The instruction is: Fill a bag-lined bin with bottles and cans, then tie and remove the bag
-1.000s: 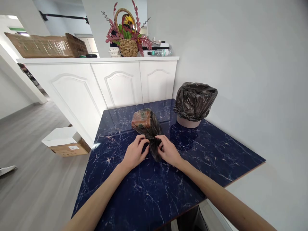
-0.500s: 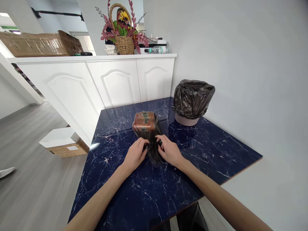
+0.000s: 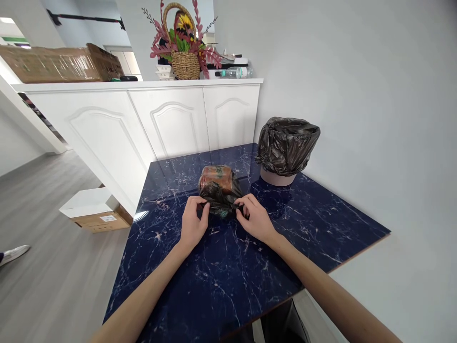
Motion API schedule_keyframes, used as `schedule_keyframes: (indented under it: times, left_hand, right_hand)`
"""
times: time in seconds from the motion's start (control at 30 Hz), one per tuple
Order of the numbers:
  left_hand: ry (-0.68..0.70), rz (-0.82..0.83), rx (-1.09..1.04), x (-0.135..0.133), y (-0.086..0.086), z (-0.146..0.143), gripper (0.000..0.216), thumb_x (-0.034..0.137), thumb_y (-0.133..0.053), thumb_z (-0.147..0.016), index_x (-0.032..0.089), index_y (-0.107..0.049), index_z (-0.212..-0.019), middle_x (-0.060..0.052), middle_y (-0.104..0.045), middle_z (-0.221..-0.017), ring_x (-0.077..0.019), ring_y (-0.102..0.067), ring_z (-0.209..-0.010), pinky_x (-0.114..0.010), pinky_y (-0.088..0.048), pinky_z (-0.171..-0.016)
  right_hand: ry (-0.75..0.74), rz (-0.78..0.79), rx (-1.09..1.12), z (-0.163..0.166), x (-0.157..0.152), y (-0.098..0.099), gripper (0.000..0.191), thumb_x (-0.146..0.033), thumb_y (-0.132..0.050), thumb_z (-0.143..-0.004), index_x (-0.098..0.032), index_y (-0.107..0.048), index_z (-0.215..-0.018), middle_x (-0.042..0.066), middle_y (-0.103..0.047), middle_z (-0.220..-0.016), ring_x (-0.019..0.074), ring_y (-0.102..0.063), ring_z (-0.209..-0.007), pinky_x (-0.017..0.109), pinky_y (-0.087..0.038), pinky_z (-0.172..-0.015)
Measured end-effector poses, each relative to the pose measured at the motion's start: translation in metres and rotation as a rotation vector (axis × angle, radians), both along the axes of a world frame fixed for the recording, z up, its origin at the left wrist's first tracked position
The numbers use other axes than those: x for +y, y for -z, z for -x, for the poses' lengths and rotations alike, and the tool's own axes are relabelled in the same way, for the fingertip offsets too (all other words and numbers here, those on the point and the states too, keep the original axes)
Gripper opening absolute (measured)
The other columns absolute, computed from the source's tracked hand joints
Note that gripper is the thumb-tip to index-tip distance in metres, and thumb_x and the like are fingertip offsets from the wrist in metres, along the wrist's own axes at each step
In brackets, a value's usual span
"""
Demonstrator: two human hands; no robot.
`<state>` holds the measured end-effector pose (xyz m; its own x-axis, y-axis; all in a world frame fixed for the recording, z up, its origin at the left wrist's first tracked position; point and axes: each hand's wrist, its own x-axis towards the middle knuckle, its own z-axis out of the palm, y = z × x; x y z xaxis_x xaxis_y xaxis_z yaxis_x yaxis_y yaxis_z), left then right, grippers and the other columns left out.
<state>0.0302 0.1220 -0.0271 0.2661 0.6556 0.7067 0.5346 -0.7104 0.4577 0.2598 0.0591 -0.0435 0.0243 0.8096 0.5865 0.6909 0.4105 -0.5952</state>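
Observation:
A thin black plastic bag (image 3: 222,199) lies on the dark blue marbled table (image 3: 200,286). Through its film shows a brown, loaf-shaped packet (image 3: 217,176) with green lettering; I cannot make out what is in it. At the bag's near left corner, my left hand (image 3: 194,219) pinches the plastic between thumb and fingers. My right hand (image 3: 254,215) grips the gathered plastic at the near right corner. The near end of the bag is folded up against the packet.
A bin lined with a black bag (image 3: 287,145) stands at the table's back right, by the wall. White cabinets (image 3: 178,119) carry a flower basket (image 3: 185,64), a plastic bottle (image 3: 235,72) and a large carton (image 3: 60,64). On the floor at left are a box (image 3: 96,209) and someone's shoe (image 3: 14,254).
My hands have moved apart. The bag's loose end, which hung toward me, is now folded up against the packet and spread wider between my hands.

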Motion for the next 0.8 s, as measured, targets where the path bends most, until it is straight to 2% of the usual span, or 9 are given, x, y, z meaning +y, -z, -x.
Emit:
schedule_keyframes:
  times: [0.1, 0.2, 0.3, 0.4, 0.6, 0.8]
  left_hand:
    - [0.006, -0.029, -0.010, -0.004, -0.003, 0.000, 0.012, 0.027, -0.057, -0.104, 0.024, -0.052, -0.115, -0.011, -0.062, -0.117, -0.0256, -0.064, -0.111, -0.042, -0.055, -0.096]
    - [0.022, -0.148, 0.109, -0.010, -0.003, -0.001, 0.027, 0.028, -0.065, -0.097, 0.023, -0.054, -0.122, -0.013, -0.065, -0.123, -0.0308, -0.062, -0.119, -0.049, -0.050, -0.104]
    - [0.027, -0.192, 0.281, -0.014, -0.003, -0.002, 0.020, 0.033, -0.069, -0.098, 0.023, -0.061, -0.114, -0.012, -0.071, -0.117, -0.0333, -0.061, -0.119, -0.051, -0.046, -0.104]
    - [0.015, -0.152, 0.323, -0.011, -0.002, -0.002, 0.013, 0.037, -0.066, -0.104, 0.024, -0.066, -0.101, -0.009, -0.075, -0.107, -0.0315, -0.062, -0.114, -0.048, -0.045, -0.101]
    - [-0.116, -0.126, 0.098, 0.000, -0.003, 0.003, 0.022, 0.040, -0.065, -0.107, 0.024, -0.064, -0.092, -0.008, -0.073, -0.108, -0.0278, -0.065, -0.109, -0.046, -0.046, -0.100]
    - [-0.245, -0.029, -0.117, 0.011, -0.005, 0.009, 0.024, 0.041, -0.060, -0.108, 0.025, -0.056, -0.090, -0.008, -0.065, -0.107, -0.0263, -0.064, -0.111, -0.046, -0.051, -0.105]
  right_hand:
    - [-0.060, -0.001, -0.035, 0.002, -0.003, -0.002, 0.014, -0.027, -0.056, -0.103, -0.026, -0.066, -0.113, 0.007, -0.062, -0.111, 0.0163, -0.064, -0.075, 0.031, -0.057, -0.071]
    - [-0.073, -0.012, -0.023, 0.003, -0.004, -0.004, 0.013, -0.026, -0.055, -0.104, -0.025, -0.065, -0.112, 0.007, -0.061, -0.110, 0.0162, -0.064, -0.075, 0.031, -0.057, -0.073]
    - [-0.099, -0.027, -0.002, 0.003, -0.005, -0.005, 0.012, -0.027, -0.054, -0.106, -0.025, -0.065, -0.112, 0.007, -0.062, -0.109, 0.0165, -0.063, -0.075, 0.032, -0.057, -0.074]
    - [-0.125, -0.022, -0.005, 0.003, -0.006, -0.006, 0.014, -0.029, -0.052, -0.108, -0.026, -0.065, -0.114, 0.008, -0.063, -0.111, 0.0175, -0.063, -0.076, 0.033, -0.057, -0.074]
    - [-0.047, -0.060, 0.104, -0.002, 0.001, -0.002, 0.016, -0.033, -0.054, -0.109, -0.026, -0.068, -0.106, 0.009, -0.064, -0.110, 0.0204, -0.066, -0.085, 0.036, -0.059, -0.082]
    - [0.068, -0.071, 0.324, -0.009, 0.012, 0.002, 0.016, -0.036, -0.058, -0.105, -0.023, -0.066, -0.099, 0.012, -0.064, -0.113, 0.0228, -0.068, -0.093, 0.037, -0.061, -0.078]
